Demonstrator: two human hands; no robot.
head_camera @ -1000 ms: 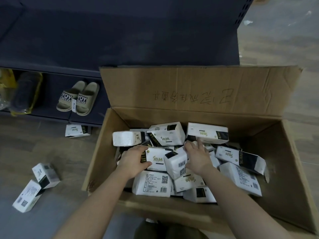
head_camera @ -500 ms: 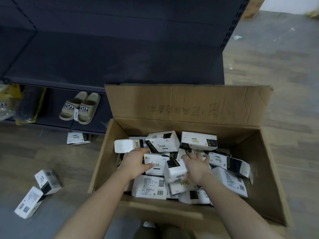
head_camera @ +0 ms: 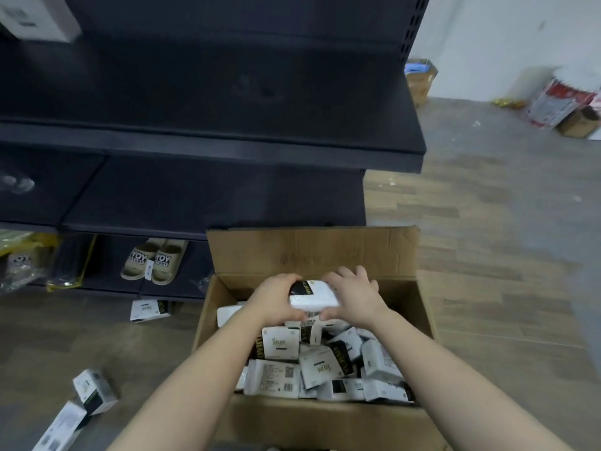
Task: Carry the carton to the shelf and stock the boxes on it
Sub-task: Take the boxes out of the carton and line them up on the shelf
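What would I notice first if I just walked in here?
The left hand and right hand hold a white box over a big brown carton crammed with more boxes. Left of it, beige slippers sit on the bottom level of the dark shelf, and loose boxes lie on the floor.

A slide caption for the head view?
Left hand and right hand hold a white box over the carton by the shelf.

**Stockroom corner: fixtures and surfaces**

Dark shelving unit (head_camera: 227, 148), several tiers, with a perforated upright (head_camera: 410, 26) at its right end. Wood-plank floor (head_camera: 487, 229), brownish, a few white specks. White wall (head_camera: 487, 34) at rear right. Dim, even light.
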